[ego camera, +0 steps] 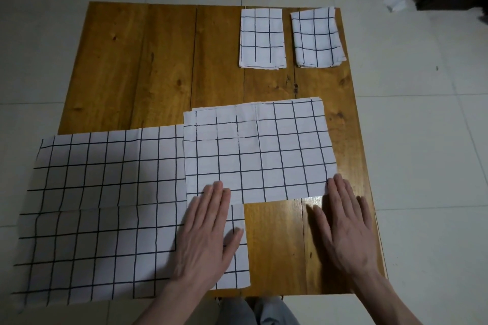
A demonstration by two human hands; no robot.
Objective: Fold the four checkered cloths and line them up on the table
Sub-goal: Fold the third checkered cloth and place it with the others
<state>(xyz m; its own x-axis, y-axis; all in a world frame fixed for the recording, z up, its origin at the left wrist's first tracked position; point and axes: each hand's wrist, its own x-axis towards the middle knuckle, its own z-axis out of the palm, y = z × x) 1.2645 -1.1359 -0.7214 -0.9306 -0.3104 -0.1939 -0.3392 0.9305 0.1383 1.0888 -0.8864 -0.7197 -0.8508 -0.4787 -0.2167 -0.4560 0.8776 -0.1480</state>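
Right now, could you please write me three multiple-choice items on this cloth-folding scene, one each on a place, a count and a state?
1. Where do the finished small folded cloths lie?
A. far right part of the table
B. near left corner
C. on the floor

2. How many cloths are folded small?
A. one
B. two
C. four

3. How do the hands lie?
A. both fists clenched
B. both flat, fingers straight
C. both lifted clear of the table

Answers:
1 A: the left folded cloth and the right folded cloth sit side by side at the far right of the table.
2 B: only those two are small; the half-folded cloth and the spread cloth are larger.
3 B: the left hand and the right hand lie flat, fingertips on the half-folded cloth's near edge.
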